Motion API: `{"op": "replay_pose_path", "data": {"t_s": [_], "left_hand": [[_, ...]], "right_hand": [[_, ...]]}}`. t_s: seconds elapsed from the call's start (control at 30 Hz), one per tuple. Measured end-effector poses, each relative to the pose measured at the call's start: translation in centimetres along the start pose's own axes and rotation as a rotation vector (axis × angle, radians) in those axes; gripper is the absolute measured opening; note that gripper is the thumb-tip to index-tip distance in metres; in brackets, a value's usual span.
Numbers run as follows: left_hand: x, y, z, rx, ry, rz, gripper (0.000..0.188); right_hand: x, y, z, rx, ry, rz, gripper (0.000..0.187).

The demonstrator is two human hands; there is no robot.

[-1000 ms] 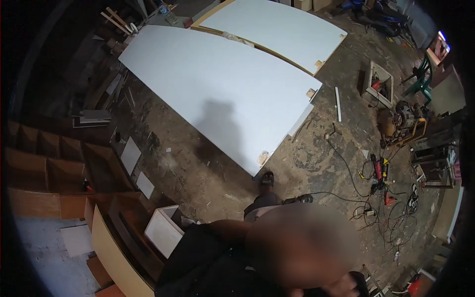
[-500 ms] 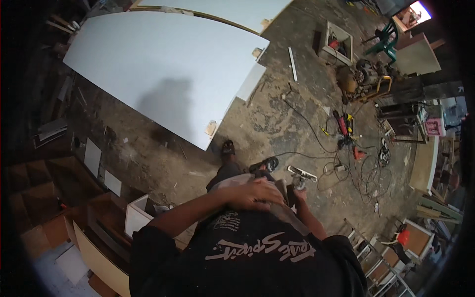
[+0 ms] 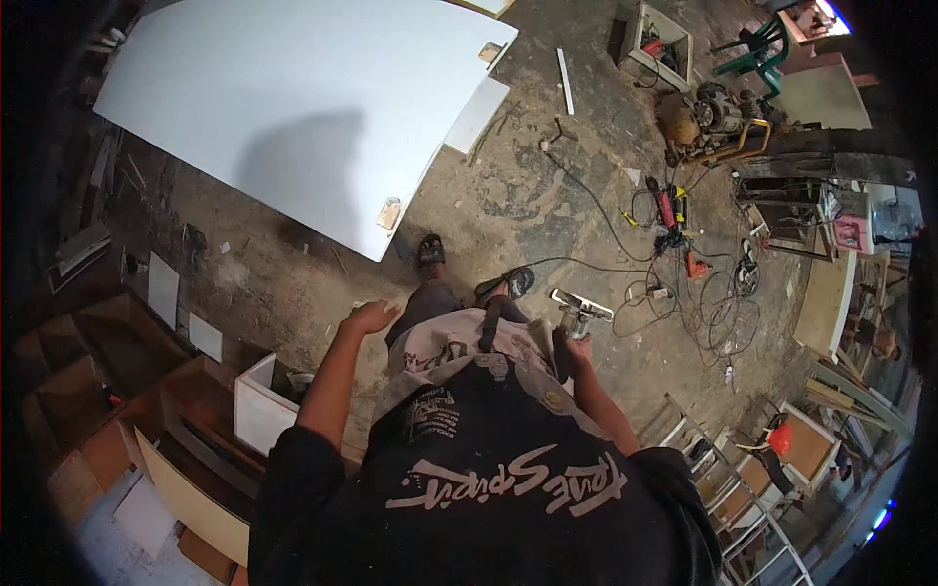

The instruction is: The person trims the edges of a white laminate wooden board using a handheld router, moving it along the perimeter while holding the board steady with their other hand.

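Observation:
My right hand (image 3: 580, 348) grips a handheld tool (image 3: 576, 320) with a silver body and a flat, pale plate across its far end. The plate is tilted up beside my right thigh; the tool's exact kind is unclear. My left hand (image 3: 371, 316) hangs out to the left of my body, its fingers loosely stretched, with nothing visible in it. Between the hands, a greyish apron (image 3: 430, 350) covers my lap. Ahead of my feet lies a big white panel (image 3: 293, 117), with a small wooden block (image 3: 390, 212) at its near corner.
Black cables (image 3: 718, 308) and a red power tool (image 3: 665, 208) lie on the floor to the right. Farther back are a yellow-framed machine (image 3: 718, 127) and a green chair (image 3: 762, 54). Brown wooden cabinets (image 3: 127, 342) stand at left, a metal ladder (image 3: 757, 532) at lower right.
My left hand has left the front of my body and swung out to the left, opening. The right hand still holds the tool. The floor scene has shifted up and left in view.

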State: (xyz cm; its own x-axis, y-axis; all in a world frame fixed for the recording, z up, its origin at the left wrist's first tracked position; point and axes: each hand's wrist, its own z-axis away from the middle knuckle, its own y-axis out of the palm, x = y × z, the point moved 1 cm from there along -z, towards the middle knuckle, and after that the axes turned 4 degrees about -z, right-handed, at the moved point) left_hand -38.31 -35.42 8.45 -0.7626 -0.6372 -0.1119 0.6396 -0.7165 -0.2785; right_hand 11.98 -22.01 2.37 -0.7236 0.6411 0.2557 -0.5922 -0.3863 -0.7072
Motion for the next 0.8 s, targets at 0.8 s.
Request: {"op": "replay_pose_path", "data": {"t_s": [0.8], "left_hand": [[-7.0, -7.9, 11.7, -0.810, 0.838, -0.383, 0.064]], "right_hand": [[1.4, -0.3, 2.0, 0.045, -0.055, -0.171, 0.068]]}}
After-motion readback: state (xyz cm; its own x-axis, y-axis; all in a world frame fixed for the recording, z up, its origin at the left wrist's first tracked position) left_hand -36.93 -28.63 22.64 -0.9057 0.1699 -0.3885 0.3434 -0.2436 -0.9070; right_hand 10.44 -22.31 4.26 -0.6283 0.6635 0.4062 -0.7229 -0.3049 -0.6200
